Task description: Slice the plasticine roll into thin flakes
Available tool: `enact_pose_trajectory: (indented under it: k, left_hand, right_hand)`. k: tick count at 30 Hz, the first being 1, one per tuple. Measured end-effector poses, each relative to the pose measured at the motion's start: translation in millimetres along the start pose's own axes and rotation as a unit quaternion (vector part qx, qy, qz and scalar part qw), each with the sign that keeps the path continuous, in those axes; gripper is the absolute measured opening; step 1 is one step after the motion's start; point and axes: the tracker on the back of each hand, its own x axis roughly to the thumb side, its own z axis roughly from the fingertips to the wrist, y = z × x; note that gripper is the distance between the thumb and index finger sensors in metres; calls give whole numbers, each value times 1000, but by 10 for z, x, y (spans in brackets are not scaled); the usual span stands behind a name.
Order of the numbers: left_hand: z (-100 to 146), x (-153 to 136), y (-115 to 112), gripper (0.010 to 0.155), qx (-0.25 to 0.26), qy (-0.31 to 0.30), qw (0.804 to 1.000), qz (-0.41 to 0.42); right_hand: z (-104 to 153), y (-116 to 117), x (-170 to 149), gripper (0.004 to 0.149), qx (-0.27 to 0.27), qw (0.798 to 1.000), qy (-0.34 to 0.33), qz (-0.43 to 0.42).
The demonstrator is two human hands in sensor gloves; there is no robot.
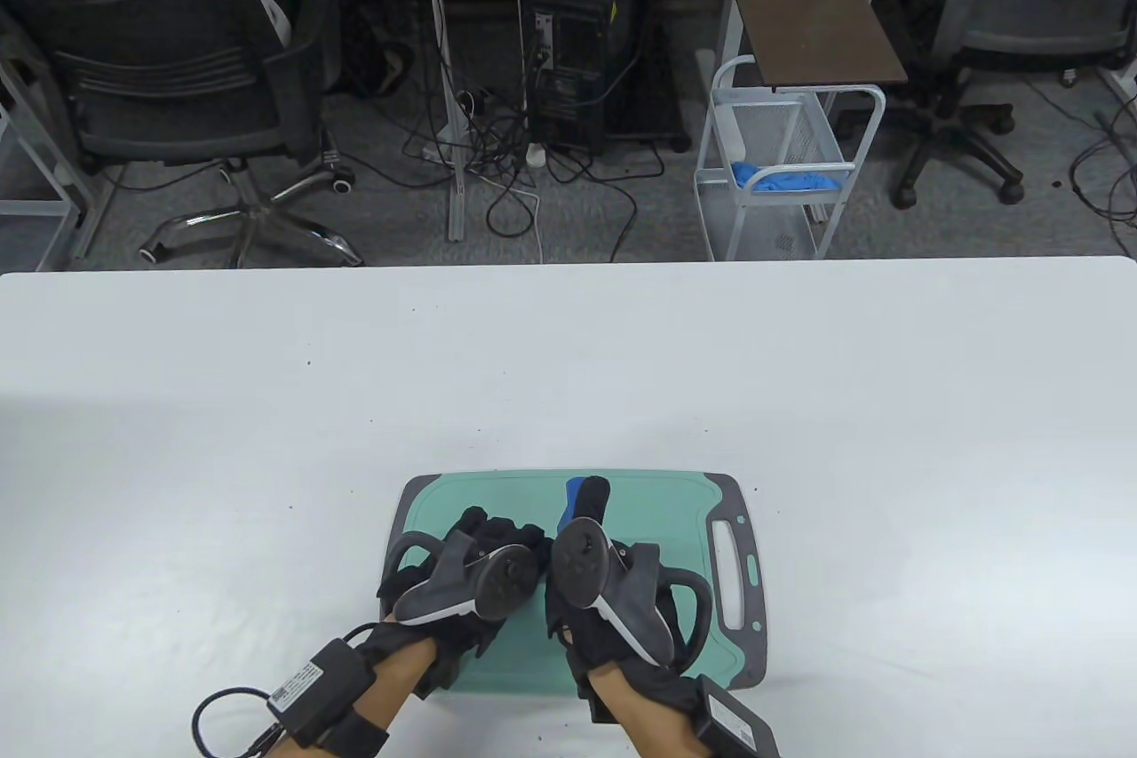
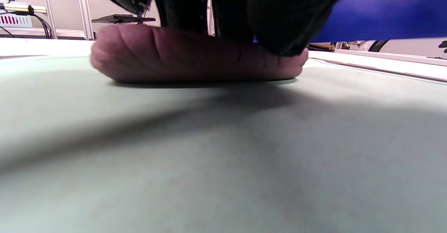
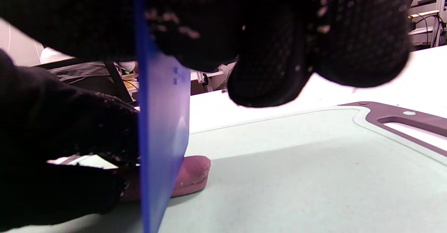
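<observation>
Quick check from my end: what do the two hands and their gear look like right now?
Both hands, left hand and right hand, wear black gloves; close up, the right fingers show a dotted grip texture with pale flecks. A grey-and-black tracker with a white edge sits on each hand. Bare forearms carry black strapped boxes; the left box bears a label and a looping black cable.

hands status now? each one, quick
Left hand: presses down on the plasticine roll.
Right hand: grips the blue blade, upright against the roll.
</observation>
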Motion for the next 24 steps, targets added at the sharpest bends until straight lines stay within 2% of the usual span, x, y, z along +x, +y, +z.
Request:
enact_pose_trajectory:
  k: [24]
  left_hand:
    - [-15, -47, -45, 55, -6, 15, 999, 30]
  right_hand:
    - [3, 202, 114, 84, -29, 998, -25, 41]
